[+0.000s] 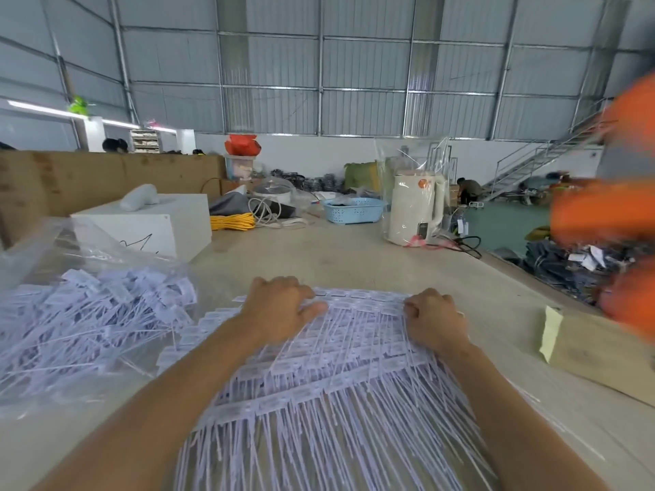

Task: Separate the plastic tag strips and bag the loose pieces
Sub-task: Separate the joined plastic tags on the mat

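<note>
Hands (pixel 283 306) (pixel 434 318) on stacked tag strips (pixel 336 366), fingers curled.

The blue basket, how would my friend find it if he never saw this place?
Start at the long beige table and look to its far end, by the white wall. The blue basket sits there, just left of the tall cream kettle wrapped in clear plastic. It is the only light blue thing on the table, low and wide, with little holes in its sides.
</note>
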